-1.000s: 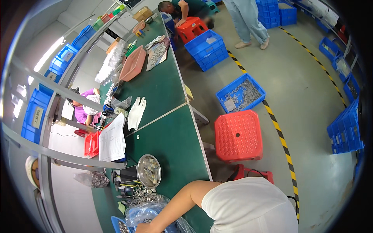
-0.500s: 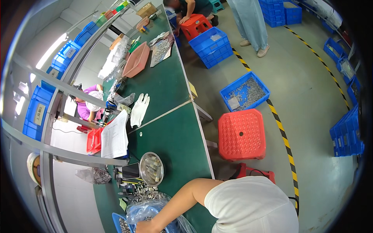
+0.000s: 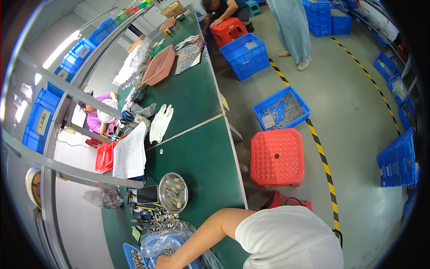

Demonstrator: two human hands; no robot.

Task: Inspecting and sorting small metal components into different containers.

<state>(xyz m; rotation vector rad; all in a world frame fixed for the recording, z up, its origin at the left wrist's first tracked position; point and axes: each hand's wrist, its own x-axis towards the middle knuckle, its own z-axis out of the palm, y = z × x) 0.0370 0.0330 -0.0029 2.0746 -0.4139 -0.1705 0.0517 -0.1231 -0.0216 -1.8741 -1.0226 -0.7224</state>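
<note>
At the lower edge my right hand [image 3: 166,262] reaches over a blue bin [image 3: 130,256] lined with clear plastic [image 3: 163,240]. Small metal parts [image 3: 138,259] lie in the bin. The frame's edge cuts off most of this hand's fingers, so what they hold, if anything, is hidden. My bare right forearm comes from a white sleeve at the lower right. My left hand is out of view. Just beyond the bin is a heap of metal fittings [image 3: 165,220], beside a round steel bowl [image 3: 174,193] with clear and brass-coloured pieces.
A dark phone [image 3: 148,194] lies beside the bowl. Farther along the green bench [image 3: 201,157] are paper sheets [image 3: 130,154], a white glove [image 3: 161,123] and a pink basket [image 3: 160,66]. Red stools [image 3: 277,157] and blue crates [image 3: 282,107] stand on the floor. Other people are nearby.
The whole view has shifted slightly. My right hand stays at the bin with little visible movement. The crouching person at the far end now shows more of the head.
</note>
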